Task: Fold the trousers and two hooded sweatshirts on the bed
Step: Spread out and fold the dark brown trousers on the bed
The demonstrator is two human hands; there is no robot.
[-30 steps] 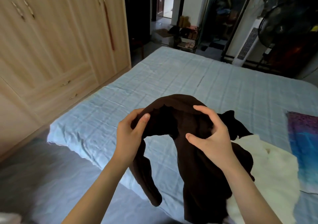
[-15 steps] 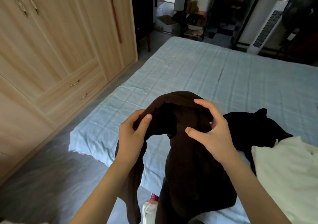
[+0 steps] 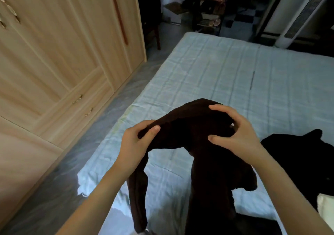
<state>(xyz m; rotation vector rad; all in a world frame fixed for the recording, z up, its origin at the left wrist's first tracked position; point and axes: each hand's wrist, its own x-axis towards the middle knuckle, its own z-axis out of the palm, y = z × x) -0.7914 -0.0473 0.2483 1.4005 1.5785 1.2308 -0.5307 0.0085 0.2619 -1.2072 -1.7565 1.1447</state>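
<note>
Left hand point(image 3: 137, 140) pinches the dark brown trousers point(image 3: 189, 126) at one end of the top edge, right hand point(image 3: 235, 135) grips the other, fingers curled. Trousers held above the bed point(image 3: 216, 68), near edge, legs hanging. Black garment point(image 3: 298, 155) lies just right of them, white garment point(image 3: 325, 204) beyond

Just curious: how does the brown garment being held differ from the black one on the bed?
The brown garment hangs from the left hand and right hand, ends dangling; the black garment lies crumpled on the bed, untouched. The first is brown, the second black. Both are unfolded.
</note>
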